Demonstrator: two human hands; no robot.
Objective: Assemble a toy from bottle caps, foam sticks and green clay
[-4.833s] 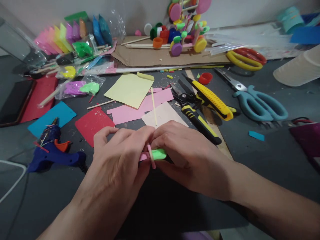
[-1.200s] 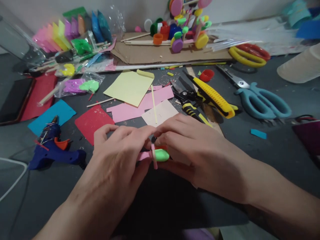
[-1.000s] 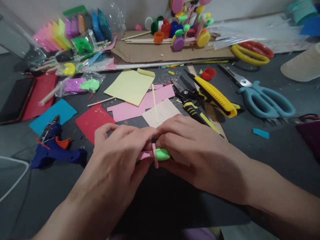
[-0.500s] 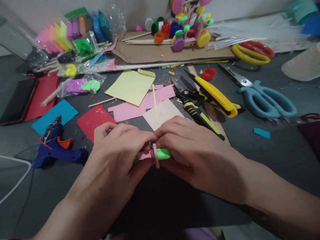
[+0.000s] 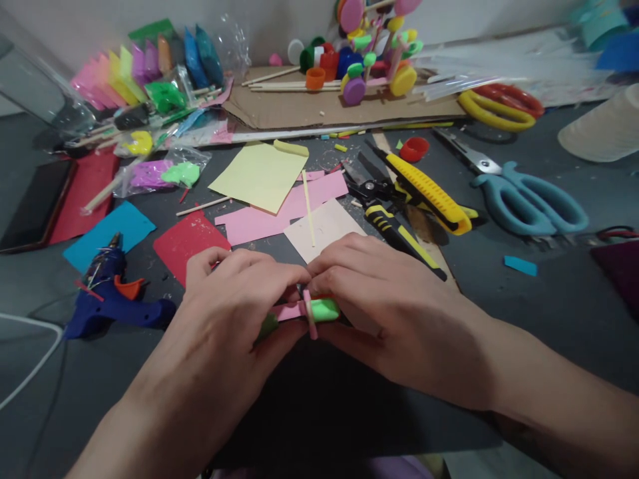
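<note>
A small pink and green craft piece (image 5: 292,311) is pinched between my two hands, just above the dark table. It has a pink strip, a pink crosspiece and a bright green rounded end (image 5: 325,310). My left hand (image 5: 224,306) is closed around its left side, where a darker green part shows under the fingers. On the other side my right hand (image 5: 384,299) grips the bright green end. Most of the piece is hidden by my fingers. Beyond my hands lie a pale pink sheet (image 5: 322,229), a thin yellow stick (image 5: 309,209) and a red sheet (image 5: 187,243).
A blue glue gun (image 5: 112,293) lies at left. Cutting pliers (image 5: 394,229), a yellow utility knife (image 5: 432,193) and teal-handled scissors (image 5: 529,193) are at right. Behind, a colourful craft model (image 5: 374,60) stands on cardboard (image 5: 279,116). Clay packets (image 5: 144,66) stand at back left.
My hands keep their grip on the craft piece and have barely moved. The whole view has shifted very slightly. The darker green part at my left fingers shows a little more.
</note>
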